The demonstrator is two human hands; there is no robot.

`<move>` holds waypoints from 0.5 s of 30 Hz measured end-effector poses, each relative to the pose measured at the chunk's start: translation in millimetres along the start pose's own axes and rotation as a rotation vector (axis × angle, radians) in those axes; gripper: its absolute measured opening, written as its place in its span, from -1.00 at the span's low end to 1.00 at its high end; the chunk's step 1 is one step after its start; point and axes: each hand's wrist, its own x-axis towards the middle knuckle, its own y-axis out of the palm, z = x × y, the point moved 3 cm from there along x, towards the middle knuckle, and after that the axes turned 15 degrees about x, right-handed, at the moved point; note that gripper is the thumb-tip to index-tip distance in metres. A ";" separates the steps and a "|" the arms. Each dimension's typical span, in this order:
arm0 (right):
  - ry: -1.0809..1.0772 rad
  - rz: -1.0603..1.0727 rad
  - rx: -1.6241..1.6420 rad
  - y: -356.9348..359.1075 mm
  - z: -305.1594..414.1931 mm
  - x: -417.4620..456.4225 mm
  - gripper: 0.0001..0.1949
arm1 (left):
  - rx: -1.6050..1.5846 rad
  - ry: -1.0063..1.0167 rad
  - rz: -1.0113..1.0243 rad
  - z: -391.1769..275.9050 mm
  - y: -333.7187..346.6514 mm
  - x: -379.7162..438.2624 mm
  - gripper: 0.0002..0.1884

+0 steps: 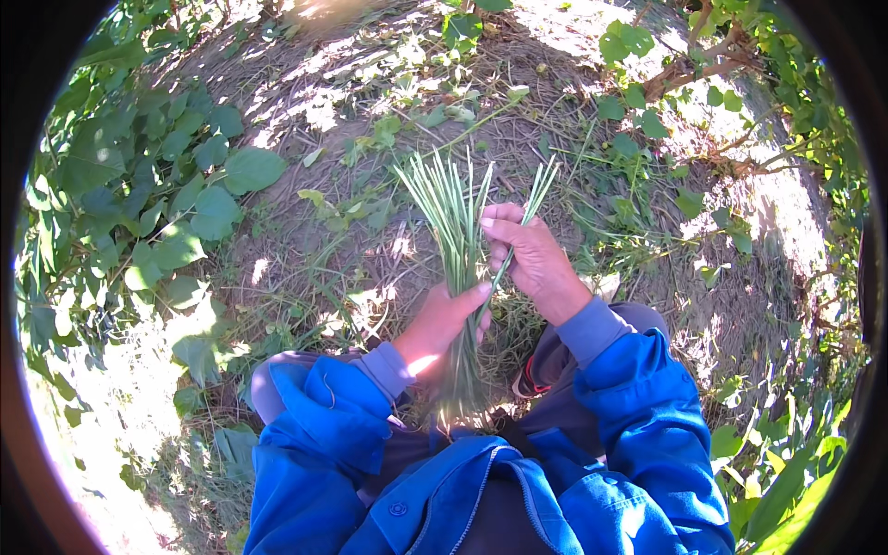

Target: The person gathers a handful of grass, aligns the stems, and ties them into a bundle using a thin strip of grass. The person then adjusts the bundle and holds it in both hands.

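A bundle of thin green stalks [458, 257] stands in my left hand [444, 320], which is closed around its middle. Above that grip the stalks fan out; below it their lower ends hang blurred in front of my lap. My right hand [531, 260] pinches a few separate stalks [540, 189] between thumb and fingers, just right of the bundle. These stalks slant down and left, and their lower part meets the bundle at my left thumb.
Leafy plants [173, 187] crowd the left side. A woody branch [701, 69] with leaves reaches in at the upper right. Dry stems and low weeds litter the soil [333, 166]. My bent knees flank the hands, and a shoe [527, 381] shows below my right wrist.
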 end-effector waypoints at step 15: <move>0.002 0.003 -0.001 -6.9 -5.8 3.8 -0.88 | -0.033 0.009 0.087 -1.5 2.4 0.4 -0.65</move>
